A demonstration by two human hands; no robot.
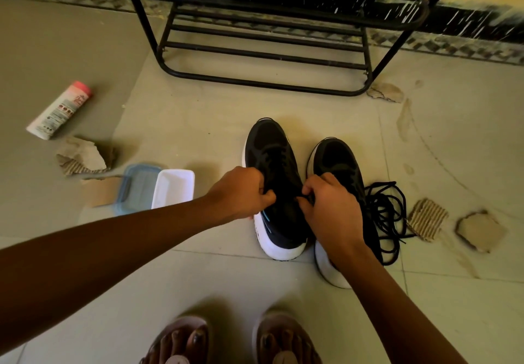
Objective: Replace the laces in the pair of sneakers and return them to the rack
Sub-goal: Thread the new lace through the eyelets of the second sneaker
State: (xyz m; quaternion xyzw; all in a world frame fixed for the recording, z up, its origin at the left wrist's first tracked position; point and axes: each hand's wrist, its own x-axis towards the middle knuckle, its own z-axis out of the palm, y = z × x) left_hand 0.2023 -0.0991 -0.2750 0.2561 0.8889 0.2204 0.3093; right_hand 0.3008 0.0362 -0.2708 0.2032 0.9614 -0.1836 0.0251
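While our left hand and right hand both curl in on the throat of the black mesh sneaker with its thick white foam sole, we pinch something dark there between fingertips and thumbs, though black on black hides whether it is lace, tongue or eyelet edge. That shoe stands directly under and between the hands, its long axis running straight away from us, heel close to our wrists and toe pointing on toward the black metal tube rack, which stands well beyond the hands on the tiled floor. Its matching sneaker lies just beside it on the right-hand side, parallel, partly under our right wrist. What the next move turns on, we judge, is the loose tangle of black round-cord laces: it lies outboard of the right hand, against the matching sneaker's far flank, so the right hand is plainly nearer and the left would have to cross both shoes. The cord looks limp and springy, likely to snag in its own loops; the mesh looks soft, the soles smooth and firm.
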